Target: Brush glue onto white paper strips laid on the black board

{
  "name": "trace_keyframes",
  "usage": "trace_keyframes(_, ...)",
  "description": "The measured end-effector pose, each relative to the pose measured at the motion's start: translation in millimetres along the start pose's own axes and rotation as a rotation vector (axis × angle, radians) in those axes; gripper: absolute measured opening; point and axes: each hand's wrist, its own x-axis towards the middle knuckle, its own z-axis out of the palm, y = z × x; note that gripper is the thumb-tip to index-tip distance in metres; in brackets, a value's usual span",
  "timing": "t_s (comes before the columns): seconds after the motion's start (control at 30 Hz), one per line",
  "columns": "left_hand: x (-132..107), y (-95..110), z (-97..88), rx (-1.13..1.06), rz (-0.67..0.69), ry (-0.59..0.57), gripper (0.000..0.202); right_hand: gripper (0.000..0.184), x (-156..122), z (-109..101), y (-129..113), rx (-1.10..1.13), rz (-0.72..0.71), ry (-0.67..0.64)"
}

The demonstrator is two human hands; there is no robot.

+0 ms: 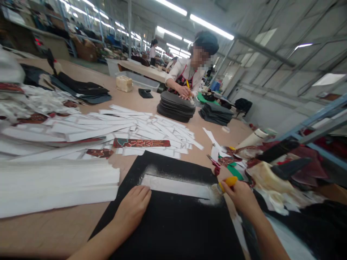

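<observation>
My left hand (132, 209) lies flat with its fingertips on the left end of a white paper strip (173, 186), which rests on a black mat (168, 231). My right hand (240, 196) is shut around a yellow-handled brush (230, 181). The brush tip touches the strip's right end, where white powdery residue (211, 196) is smeared across the mat. A thick stack of white strips (54, 184) lies on the table to the left of my left hand.
Loose white strips (154, 130) and a red-patterned strip (141, 143) cover the wooden table (54, 231). Red-handled scissors (213, 161) and leather scraps (279, 177) lie to the right. Across the table, a co-worker (187, 74) holds a yellow-handled tool over dark stacked pieces (176, 107).
</observation>
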Motion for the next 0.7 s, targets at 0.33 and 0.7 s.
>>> trace_keyframes(0.33,-42.8,-14.1,-44.5,0.083,-0.410,0.140,0.018,0.027,0.9,70.5,-213.5,0.568,-0.808,0.077)
trace_keyframes(0.7,-60.2,-39.3,-55.8,0.127,-0.582,-0.026,0.008,0.035,2.2,78.1,-303.1,0.938,-0.529,-0.198)
